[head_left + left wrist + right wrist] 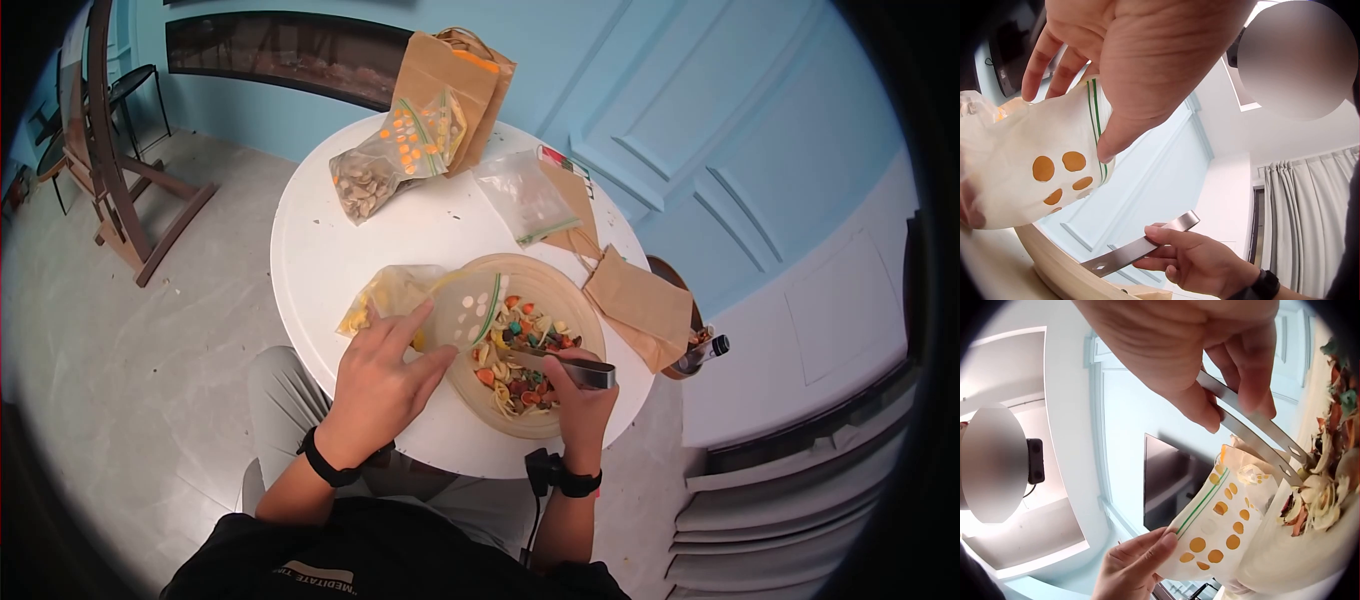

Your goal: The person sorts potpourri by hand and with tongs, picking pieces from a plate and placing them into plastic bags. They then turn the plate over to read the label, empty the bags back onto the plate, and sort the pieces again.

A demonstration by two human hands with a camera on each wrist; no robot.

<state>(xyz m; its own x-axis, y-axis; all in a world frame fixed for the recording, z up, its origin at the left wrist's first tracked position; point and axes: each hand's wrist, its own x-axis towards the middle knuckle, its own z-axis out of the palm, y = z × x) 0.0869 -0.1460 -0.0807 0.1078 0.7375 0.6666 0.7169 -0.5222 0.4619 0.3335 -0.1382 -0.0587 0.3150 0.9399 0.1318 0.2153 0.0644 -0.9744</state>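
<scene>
My right hand [583,400] grips metal tongs [590,374] by their arms. The tong tips reach into a wide pale bowl [565,285], at a heap [1319,503] of pale curled pieces mixed with orange, red and green ones. My left hand [385,370] holds a clear zip bag [450,305] by its mouth, thumb at the green seal strip. The bag, printed with dots, lies tilted with its mouth over the bowl's left side. Yellowish contents [358,317] show at its far end. In the right wrist view, the tong arms stand slightly apart, tips at the heap.
Toward the back of the round white table [305,250] stand a brown paper bag [420,70] and a zip bag of pale brown pieces [365,185]. A flat clear zip bag [520,195] and a kraft paper bag [640,300] lie right of them. A wooden easel [110,200] stands left.
</scene>
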